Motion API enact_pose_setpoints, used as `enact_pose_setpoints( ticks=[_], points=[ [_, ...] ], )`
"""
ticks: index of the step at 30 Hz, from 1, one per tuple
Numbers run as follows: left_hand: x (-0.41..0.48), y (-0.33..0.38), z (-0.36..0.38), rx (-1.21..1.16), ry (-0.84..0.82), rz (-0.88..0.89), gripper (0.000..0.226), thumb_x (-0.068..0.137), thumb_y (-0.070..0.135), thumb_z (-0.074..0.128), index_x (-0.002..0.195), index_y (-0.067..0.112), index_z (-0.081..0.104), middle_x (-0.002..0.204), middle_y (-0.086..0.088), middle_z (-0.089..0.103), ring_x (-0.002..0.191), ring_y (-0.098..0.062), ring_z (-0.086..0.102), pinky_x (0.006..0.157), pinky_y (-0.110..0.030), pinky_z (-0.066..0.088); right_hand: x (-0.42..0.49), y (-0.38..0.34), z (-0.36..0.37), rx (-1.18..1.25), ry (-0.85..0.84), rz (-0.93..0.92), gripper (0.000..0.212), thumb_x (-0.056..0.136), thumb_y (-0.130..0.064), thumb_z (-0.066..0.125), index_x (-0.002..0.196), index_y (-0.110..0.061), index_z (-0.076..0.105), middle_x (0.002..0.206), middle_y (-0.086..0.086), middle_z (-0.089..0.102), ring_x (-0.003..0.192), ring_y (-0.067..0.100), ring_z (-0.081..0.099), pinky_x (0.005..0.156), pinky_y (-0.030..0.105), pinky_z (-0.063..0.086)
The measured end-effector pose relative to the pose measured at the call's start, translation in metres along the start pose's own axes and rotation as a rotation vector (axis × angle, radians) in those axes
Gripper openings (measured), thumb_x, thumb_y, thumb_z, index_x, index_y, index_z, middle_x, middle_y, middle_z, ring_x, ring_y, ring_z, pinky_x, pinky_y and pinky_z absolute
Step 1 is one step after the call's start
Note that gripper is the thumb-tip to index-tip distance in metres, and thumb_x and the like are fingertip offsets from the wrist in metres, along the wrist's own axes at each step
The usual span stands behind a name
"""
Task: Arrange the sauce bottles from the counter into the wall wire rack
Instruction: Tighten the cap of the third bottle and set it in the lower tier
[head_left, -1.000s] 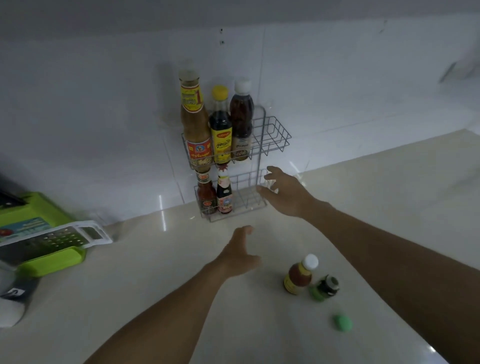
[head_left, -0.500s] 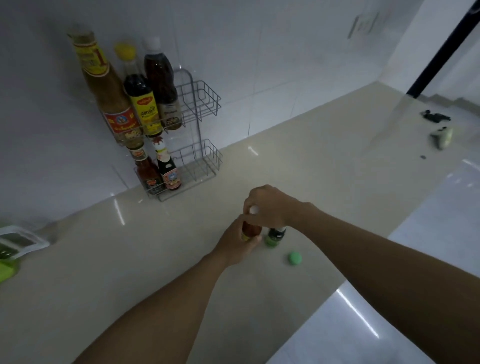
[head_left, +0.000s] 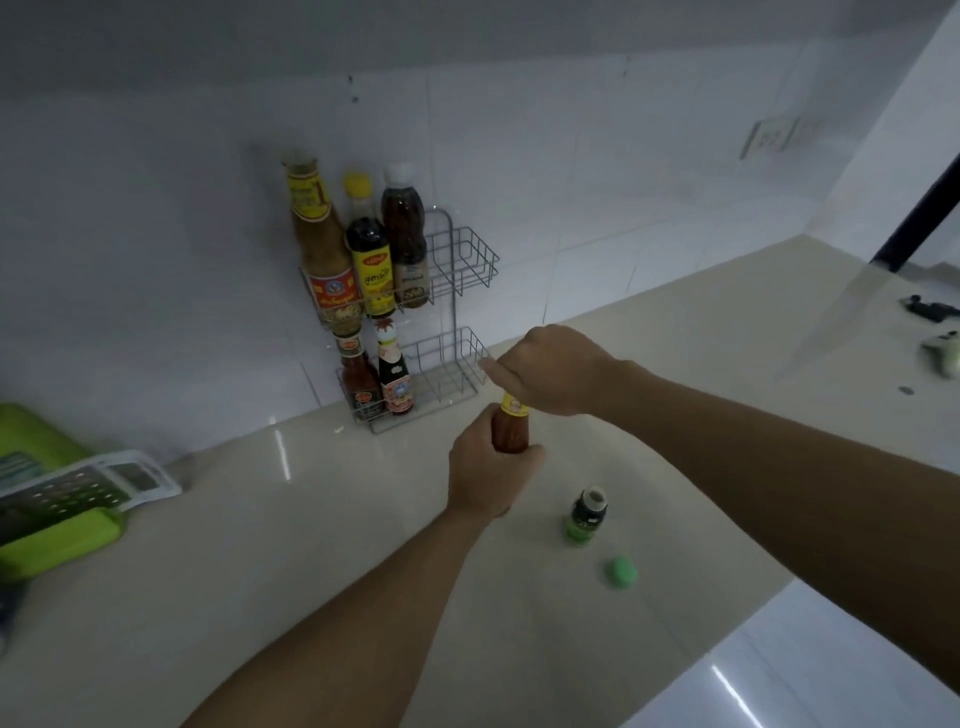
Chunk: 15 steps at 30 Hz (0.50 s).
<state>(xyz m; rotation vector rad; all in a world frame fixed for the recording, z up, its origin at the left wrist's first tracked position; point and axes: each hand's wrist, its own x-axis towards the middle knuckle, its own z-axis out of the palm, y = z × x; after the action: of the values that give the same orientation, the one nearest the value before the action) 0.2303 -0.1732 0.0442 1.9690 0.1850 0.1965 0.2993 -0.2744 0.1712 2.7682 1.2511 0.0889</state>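
Five bottles fill the wire rack (head_left: 457, 291) beyond the hands; left hand (head_left: 488, 473) and right hand (head_left: 553, 371) clasp a red sauce bottle (head_left: 510, 428).

- We count five labelled sauce bottles in the two-tier grey wire wall rack (head_left: 457, 291): three on top, two below.
- We count two bottles outside it: one red-sauce bottle (head_left: 510, 428) and one small green-based bottle (head_left: 585, 517).
- One loose green cap (head_left: 621, 571).

A metal grater (head_left: 78, 491) is laid across a green tray (head_left: 62, 540) at the counter's left; a wall socket (head_left: 772, 137) is seen upper right.
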Motion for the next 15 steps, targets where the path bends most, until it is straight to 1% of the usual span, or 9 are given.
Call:
enact_pose_setpoints(
  ticks=[1, 2, 5, 7, 9, 10, 12, 14, 15],
  points=[
    [0.001, 0.005, -0.003, 0.027, 0.042, -0.002, 0.027, 0.061, 0.031, 0.069, 0.071, 0.019, 0.047, 0.059, 0.003, 0.051, 0.055, -0.015, 0.049, 0.055, -0.031, 0.044, 0.004, -0.002, -0.004, -0.042, -0.009, 0.062, 0.03, 0.105, -0.025, 0.036, 0.122, -0.012, 0.057, 0.059, 0.0, 0.04, 0.062, 0.026, 0.046, 0.054, 0.034, 0.043],
    [0.0, 0.009, -0.007, 0.072, 0.083, -0.011, 0.026, 0.062, 0.033, 0.068, 0.072, 0.022, 0.047, 0.061, 0.005, 0.052, 0.058, -0.014, 0.051, 0.057, -0.03, 0.045, 0.008, -0.006, -0.007, -0.068, -0.016, 0.119, 0.03, 0.104, -0.024, 0.038, 0.128, -0.012, 0.051, 0.064, 0.0, 0.04, 0.068, 0.027, 0.048, 0.054, 0.034, 0.042],
    [-0.002, 0.01, -0.017, 0.227, 0.144, -0.024, 0.025, 0.065, 0.038, 0.067, 0.079, 0.027, 0.049, 0.072, 0.008, 0.058, 0.07, -0.02, 0.059, 0.067, -0.034, 0.05, 0.022, -0.016, -0.013, -0.063, -0.191, 0.252, 0.03, 0.103, -0.031, 0.035, 0.114, -0.011, 0.055, 0.099, 0.005, 0.06, 0.092, 0.03, 0.058, 0.074, 0.039, 0.049],
    [0.0, 0.008, -0.025, 0.15, 0.109, -0.035, 0.028, 0.062, 0.038, 0.068, 0.075, 0.023, 0.05, 0.066, 0.007, 0.056, 0.065, -0.02, 0.057, 0.063, -0.04, 0.051, 0.027, -0.016, -0.017, 0.088, -0.201, 0.241, 0.053, 0.103, -0.05, 0.025, 0.091, -0.01, 0.059, 0.09, 0.006, 0.062, 0.085, 0.027, 0.059, 0.076, 0.037, 0.046],
    [0.006, 0.006, -0.033, 0.019, 0.052, -0.024, 0.031, 0.058, 0.036, 0.071, 0.07, 0.016, 0.051, 0.058, 0.005, 0.052, 0.057, -0.019, 0.053, 0.059, -0.047, 0.051, 0.027, -0.012, -0.024, 0.163, -0.094, 0.086, 0.068, 0.098, -0.063, 0.022, 0.08, -0.012, 0.064, 0.074, 0.002, 0.062, 0.072, 0.021, 0.057, 0.068, 0.034, 0.045],
    [0.009, 0.005, -0.037, 0.0, 0.04, -0.01, 0.032, 0.057, 0.036, 0.072, 0.07, 0.015, 0.051, 0.057, 0.005, 0.05, 0.055, -0.02, 0.051, 0.056, -0.047, 0.05, 0.026, -0.01, -0.023, 0.148, -0.026, 0.011, 0.064, 0.098, -0.062, 0.024, 0.08, -0.016, 0.065, 0.071, 0.0, 0.062, 0.068, 0.019, 0.054, 0.067, 0.034, 0.046],
    [0.01, 0.007, -0.042, 0.052, 0.069, 0.001, 0.029, 0.059, 0.037, 0.071, 0.072, 0.02, 0.052, 0.058, 0.006, 0.051, 0.056, -0.017, 0.051, 0.052, -0.036, 0.045, 0.023, -0.009, -0.015, 0.037, 0.068, -0.014, 0.047, 0.103, -0.045, 0.03, 0.089, -0.017, 0.064, 0.08, 0.002, 0.065, 0.072, 0.024, 0.054, 0.069, 0.036, 0.048],
    [0.007, 0.008, -0.042, 0.216, 0.156, -0.024, 0.027, 0.063, 0.039, 0.069, 0.078, 0.026, 0.051, 0.068, 0.008, 0.056, 0.064, -0.017, 0.056, 0.06, -0.031, 0.047, 0.025, -0.019, -0.004, -0.131, 0.014, 0.087, 0.032, 0.103, -0.03, 0.033, 0.11, -0.012, 0.058, 0.103, 0.009, 0.064, 0.09, 0.031, 0.059, 0.069, 0.036, 0.045],
    [0.004, 0.009, -0.041, 0.298, 0.184, -0.032, 0.027, 0.065, 0.04, 0.068, 0.081, 0.028, 0.051, 0.073, 0.008, 0.059, 0.069, -0.018, 0.058, 0.065, -0.032, 0.049, 0.029, -0.024, 0.0, -0.134, -0.048, 0.163, 0.03, 0.103, -0.029, 0.034, 0.112, -0.012, 0.056, 0.109, 0.01, 0.061, 0.097, 0.033, 0.058, 0.071, 0.036, 0.045]
  ],
)
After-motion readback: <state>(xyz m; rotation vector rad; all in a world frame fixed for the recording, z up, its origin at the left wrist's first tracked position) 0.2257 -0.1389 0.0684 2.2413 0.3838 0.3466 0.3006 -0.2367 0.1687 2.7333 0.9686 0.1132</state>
